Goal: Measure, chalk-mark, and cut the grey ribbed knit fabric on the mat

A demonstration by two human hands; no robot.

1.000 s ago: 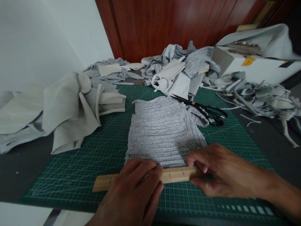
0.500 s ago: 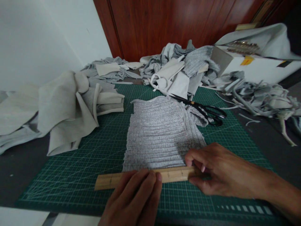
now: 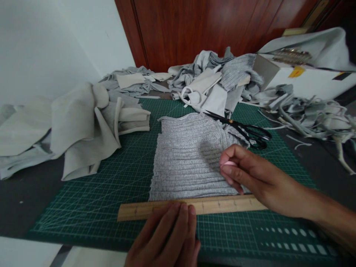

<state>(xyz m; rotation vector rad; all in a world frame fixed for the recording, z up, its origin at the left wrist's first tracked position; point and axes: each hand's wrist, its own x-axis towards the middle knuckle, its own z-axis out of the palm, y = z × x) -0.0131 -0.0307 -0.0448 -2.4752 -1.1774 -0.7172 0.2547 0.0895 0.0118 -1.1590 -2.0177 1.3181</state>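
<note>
A wooden ruler [image 3: 219,204] lies across the green cutting mat, along the near edge of a grey ribbed knit piece [image 3: 186,155]. My left hand [image 3: 168,233] presses the ruler down with its fingers held together. Above the fabric's right side, my right hand [image 3: 250,176] pinches a small pale-pink piece of tailor's chalk [image 3: 229,163] between thumb and fingers. Only the chalk's edge shows. Black-handled scissors [image 3: 239,126] rest at the fabric's upper right, partly over it.
The green cutting mat [image 3: 111,178] covers the dark table. Grey and cream fabric pieces [image 3: 75,115] lie at the left, with another fabric heap [image 3: 205,74] at the back. Thin fabric strips [image 3: 314,115] pile up at the right, before a white box [image 3: 314,79].
My right hand has lifted from the ruler and the fabric's near edge, moving up over the cloth with the chalk. My left hand stays on the ruler. The view has shifted slightly.
</note>
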